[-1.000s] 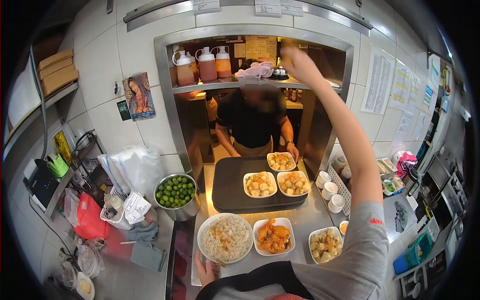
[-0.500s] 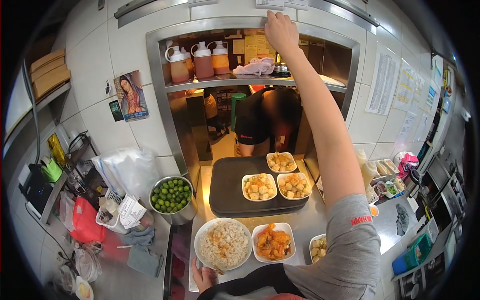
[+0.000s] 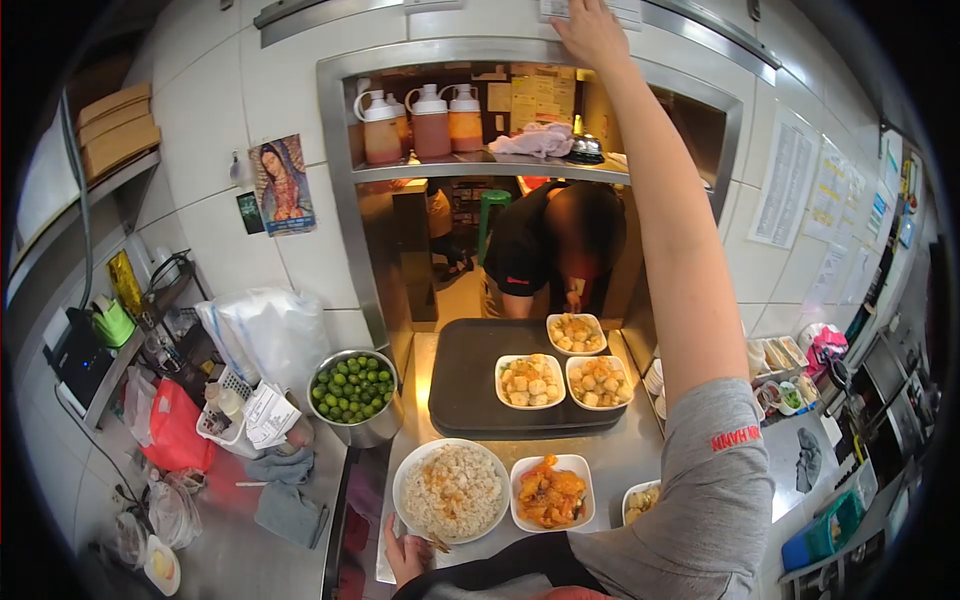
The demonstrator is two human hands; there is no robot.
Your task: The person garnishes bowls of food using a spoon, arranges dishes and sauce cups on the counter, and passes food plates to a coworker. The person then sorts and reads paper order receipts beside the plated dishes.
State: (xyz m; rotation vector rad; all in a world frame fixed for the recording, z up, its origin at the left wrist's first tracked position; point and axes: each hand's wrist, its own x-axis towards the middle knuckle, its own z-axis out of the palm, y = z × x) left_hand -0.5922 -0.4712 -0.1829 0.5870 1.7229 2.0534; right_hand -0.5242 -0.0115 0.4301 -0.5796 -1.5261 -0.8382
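Note:
My right hand [image 3: 592, 32] is raised to the top of the view, its fingers apart and lying against a paper slip [image 3: 626, 12] under the metal rail. Its fingertips are partly cut off by the frame edge. Low down, my left hand [image 3: 408, 555] rests at the counter's front edge with fingers loosely apart, just below a large white bowl of fried rice [image 3: 452, 490]. To the right of that bowl is a white dish of orange-red sauced food [image 3: 551, 492]. My right sleeve partly covers another white dish [image 3: 637, 500].
A dark tray [image 3: 465, 380] on the pass counter bears three white bowls of cubed food [image 3: 529, 382]. Behind it a person in black [image 3: 545, 235] bends down. Sauce bottles [image 3: 430, 122] line the shelf above. A metal pot of green limes [image 3: 352, 390] stands left.
My right hand has gone from bent fingers at the slip's lower edge to fingers spread higher against it. The view has shifted slightly. My left hand stays by the rice bowl.

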